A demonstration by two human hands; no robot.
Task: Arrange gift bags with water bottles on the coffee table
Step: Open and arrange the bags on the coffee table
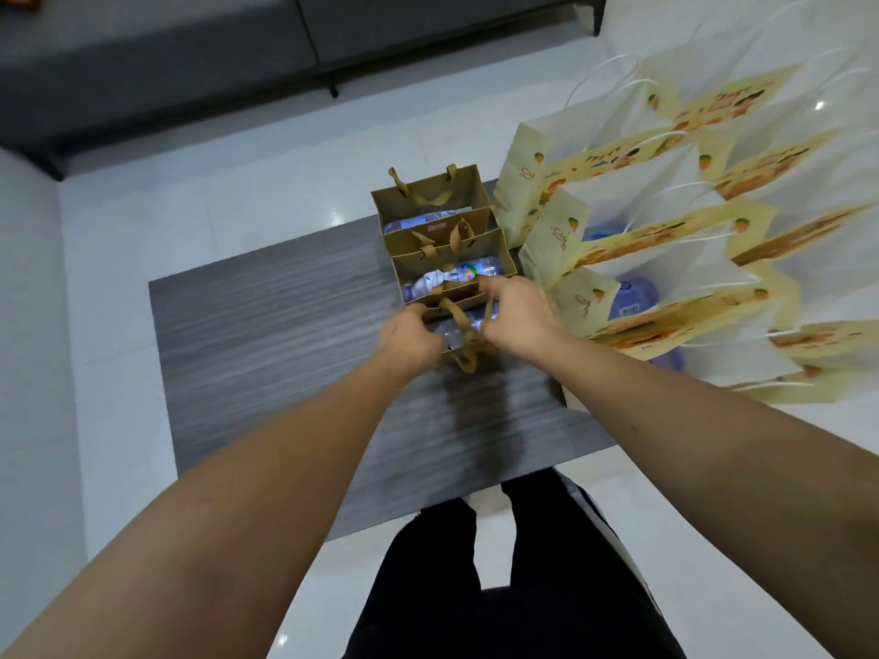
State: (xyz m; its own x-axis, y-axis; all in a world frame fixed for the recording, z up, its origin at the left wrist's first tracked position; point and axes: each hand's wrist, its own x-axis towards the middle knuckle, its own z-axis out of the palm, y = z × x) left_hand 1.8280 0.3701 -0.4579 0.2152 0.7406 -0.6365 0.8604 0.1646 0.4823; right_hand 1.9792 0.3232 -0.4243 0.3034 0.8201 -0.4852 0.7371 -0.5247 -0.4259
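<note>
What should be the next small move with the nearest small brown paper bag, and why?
Probably let go of it. Both the left hand and the right hand grip the nearest small brown paper bag, which already seems to stand on the grey wood-grain coffee table in line behind two similar brown bags. A clear water bottle shows inside.

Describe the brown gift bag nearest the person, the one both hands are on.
The nearest brown bag looks like kraft paper with flat tan ribbon handles. It stands open on the grey wood-grain coffee table, front of a row of three brown bags, a plastic water bottle visible inside. The left hand and right hand grip its top edges.
</note>
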